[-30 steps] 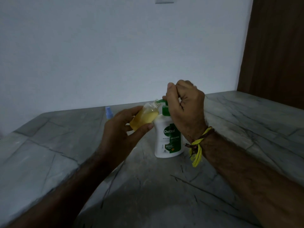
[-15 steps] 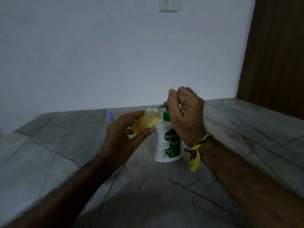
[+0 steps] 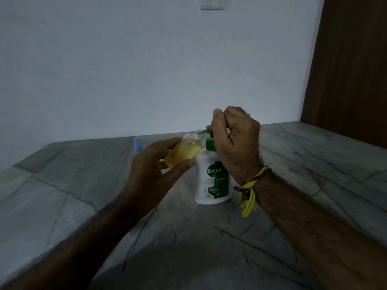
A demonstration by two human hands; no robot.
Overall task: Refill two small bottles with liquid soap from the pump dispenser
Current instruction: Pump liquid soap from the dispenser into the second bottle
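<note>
Both forearms reach forward, hands meeting close together at centre

The left hand is turned palm inward, thumb below and fingers curled above, gripping a small bottle tilted toward the other hand. The right hand is a loose fist with knuckles up, thumb raised against the index finger, its heel pressing on top of the pump dispenser. The right wrist is bent downward and carries a yellow thread band; both forearms are bare
</note>
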